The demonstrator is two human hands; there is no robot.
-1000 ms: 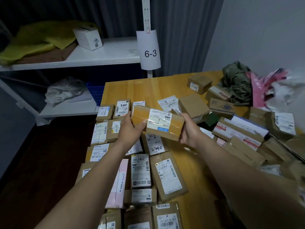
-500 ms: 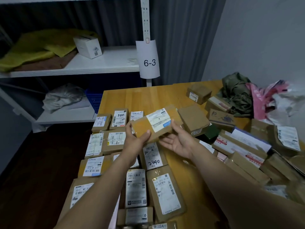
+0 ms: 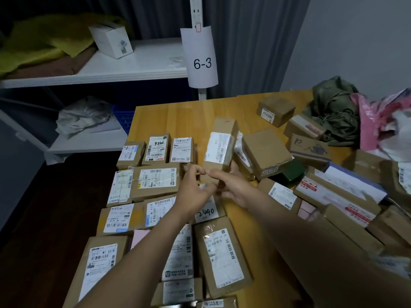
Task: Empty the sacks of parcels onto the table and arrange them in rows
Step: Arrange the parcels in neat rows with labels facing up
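1. While the long parcel (image 3: 220, 147) points away from the hands, label up, both hands hold its near end. The left hand (image 3: 195, 190) pinches the near corner and the right hand (image 3: 233, 187) curls beneath it.
2. Probable reason: turned lengthwise, it matches the labelled rows (image 3: 155, 181) left of and beneath the left hand.
3. The unsorted heap (image 3: 333, 192) lies right of the right hand, with slack sacks (image 3: 333, 112) beyond it.
4. Bare table (image 3: 189, 116) beyond the hands is, in my judgement, the next slot.

The person's left forearm (image 3: 138, 258) and right forearm (image 3: 300, 236) are bare along their whole visible length. The left hand (image 3: 193, 192) and right hand (image 3: 235, 187) are likewise uncovered, slightly blurred.
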